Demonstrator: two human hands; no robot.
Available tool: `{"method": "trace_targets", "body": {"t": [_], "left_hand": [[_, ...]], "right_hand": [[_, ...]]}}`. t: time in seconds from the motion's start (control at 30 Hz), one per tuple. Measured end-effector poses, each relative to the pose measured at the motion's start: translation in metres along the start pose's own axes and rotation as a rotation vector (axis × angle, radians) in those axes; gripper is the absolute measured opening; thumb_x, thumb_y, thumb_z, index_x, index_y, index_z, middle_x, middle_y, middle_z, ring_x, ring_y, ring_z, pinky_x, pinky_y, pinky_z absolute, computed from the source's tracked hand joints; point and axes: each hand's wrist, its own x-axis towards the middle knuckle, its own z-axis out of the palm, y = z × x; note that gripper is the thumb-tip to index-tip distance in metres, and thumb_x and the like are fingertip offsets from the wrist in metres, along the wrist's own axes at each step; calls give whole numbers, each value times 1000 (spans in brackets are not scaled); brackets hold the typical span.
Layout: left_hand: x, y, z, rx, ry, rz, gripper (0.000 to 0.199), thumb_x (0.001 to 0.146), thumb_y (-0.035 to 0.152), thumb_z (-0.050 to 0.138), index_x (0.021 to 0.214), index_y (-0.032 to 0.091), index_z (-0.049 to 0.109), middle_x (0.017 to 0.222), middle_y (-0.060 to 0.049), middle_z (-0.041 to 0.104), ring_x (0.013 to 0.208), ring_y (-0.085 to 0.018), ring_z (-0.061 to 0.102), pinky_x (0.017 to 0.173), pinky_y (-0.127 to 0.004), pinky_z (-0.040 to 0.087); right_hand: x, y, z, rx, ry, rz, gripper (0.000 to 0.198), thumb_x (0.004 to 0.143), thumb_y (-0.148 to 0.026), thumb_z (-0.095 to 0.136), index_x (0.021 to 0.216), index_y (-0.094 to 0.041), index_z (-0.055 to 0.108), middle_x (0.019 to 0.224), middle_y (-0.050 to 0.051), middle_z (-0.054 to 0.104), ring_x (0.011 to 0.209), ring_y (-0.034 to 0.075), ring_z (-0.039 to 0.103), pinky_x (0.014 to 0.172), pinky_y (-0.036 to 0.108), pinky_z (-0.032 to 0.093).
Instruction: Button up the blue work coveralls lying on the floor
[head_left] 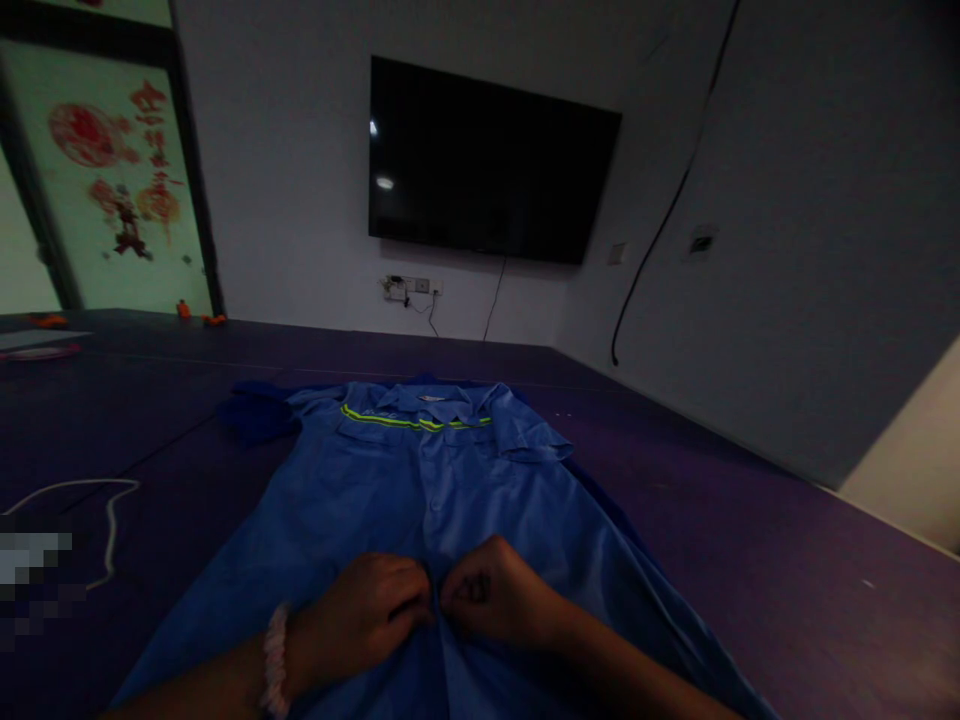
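Note:
A blue short-sleeved shirt [360,490] with yellow-green stripes across its chest lies spread out, collar away from me. Both my hands meet at its front button placket, low on the shirt. My left hand [381,605], with a pink scrunchie [276,660] on the wrist, pinches the placket edge from the left. From the right, my right hand [495,595] has its fingers curled in and pinches the other edge. The fingertips nearly touch, and any button between them is hidden. Higher up, a button [436,505] shows on the placket.
Darker blue cloth [259,412] lies under the shirt on the purple floor [787,560]. At left is a white cable [112,520]. A television [491,160] hangs on the far wall, above sockets [420,286]. A black cable [667,215] dangles at right. Small orange objects [214,320] lie by the door.

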Motion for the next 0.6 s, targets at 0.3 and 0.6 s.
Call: {"method": "trace_targets", "body": {"t": [0.3,0.6], "left_hand": [[-2,-3,3,97,38,74,11,81,18,51,70,17,48,67,2,55,61,-10,48,56,-23,33],[-1,-1,-8,98,-11,77,11,81,27,55,76,18,51,74,1,58,67,-11,51,58,-24,34]], "right_hand": [[-3,-6,-2,-262,21,-154,14,70,-12,53,74,-14,67,58,-2,59,48,6,47,46,14,32],[-4,-11,-5,-439,-30,-206,12,74,-13,51,82,-17,59,67,-1,59,55,8,50,50,17,32]]}}
